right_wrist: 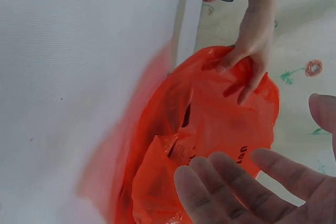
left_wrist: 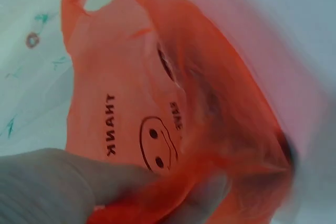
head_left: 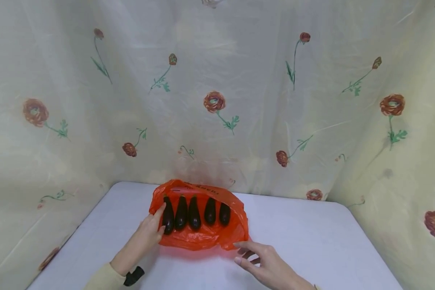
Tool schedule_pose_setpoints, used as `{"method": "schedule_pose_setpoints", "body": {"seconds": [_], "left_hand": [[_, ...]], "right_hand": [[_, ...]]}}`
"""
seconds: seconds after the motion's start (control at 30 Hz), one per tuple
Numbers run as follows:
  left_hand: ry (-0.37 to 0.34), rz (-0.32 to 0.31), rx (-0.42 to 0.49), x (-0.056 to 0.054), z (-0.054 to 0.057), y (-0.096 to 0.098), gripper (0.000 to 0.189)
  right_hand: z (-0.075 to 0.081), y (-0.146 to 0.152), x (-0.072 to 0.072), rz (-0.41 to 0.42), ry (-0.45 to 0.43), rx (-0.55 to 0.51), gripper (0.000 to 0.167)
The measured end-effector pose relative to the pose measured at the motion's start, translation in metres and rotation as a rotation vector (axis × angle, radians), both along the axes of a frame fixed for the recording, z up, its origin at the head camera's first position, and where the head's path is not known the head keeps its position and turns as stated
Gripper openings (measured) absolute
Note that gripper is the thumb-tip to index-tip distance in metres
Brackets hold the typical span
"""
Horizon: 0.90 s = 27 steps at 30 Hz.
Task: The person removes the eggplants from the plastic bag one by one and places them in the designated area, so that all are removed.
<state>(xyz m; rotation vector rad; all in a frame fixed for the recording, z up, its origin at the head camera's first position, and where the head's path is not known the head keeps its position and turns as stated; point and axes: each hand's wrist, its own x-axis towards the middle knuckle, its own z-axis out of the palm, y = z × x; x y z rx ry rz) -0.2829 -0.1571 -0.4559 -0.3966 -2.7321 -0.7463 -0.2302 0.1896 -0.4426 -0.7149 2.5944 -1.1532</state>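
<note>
A red plastic bag (head_left: 197, 242) lies on the white table with its mouth toward me. Several dark eggplants (head_left: 181, 213) are inside, side by side in a row. My left hand (head_left: 148, 230) is at the bag's left edge, pinching its film between thumb and fingers; in the left wrist view the film (left_wrist: 173, 190) bunches around a fingertip. Near the bag's lower right corner, my right hand (head_left: 264, 259) has its fingers spread and slightly bent, holding nothing. The right wrist view shows the right hand's fingers (right_wrist: 226, 187) overlapping the bag.
The white table (head_left: 304, 229) extends to both sides of the bag. A flower-printed curtain (head_left: 261, 100) hangs behind the table and along its sides. A black band (head_left: 134, 276) is around the left wrist.
</note>
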Motion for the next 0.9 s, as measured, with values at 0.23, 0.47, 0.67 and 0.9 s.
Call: {"method": "schedule_pose_setpoints", "body": {"seconds": [0.23,0.47,0.67,0.9], "left_hand": [[0.040,-0.071,0.042,0.006,0.004,0.013,0.085],[-0.047,-0.112,0.050,0.010,0.010,0.024,0.097],[-0.103,-0.151,0.051,0.015,0.016,0.033,0.102],[-0.154,-0.160,0.046,0.020,0.020,0.039,0.101]], "right_hand": [[0.003,-0.003,0.000,-0.029,0.021,-0.007,0.050],[0.003,-0.002,-0.002,-0.061,0.076,-0.077,0.046],[0.007,-0.004,-0.008,-0.140,0.091,-0.140,0.042],[0.015,-0.012,-0.012,-0.229,0.080,-0.199,0.039]]}}
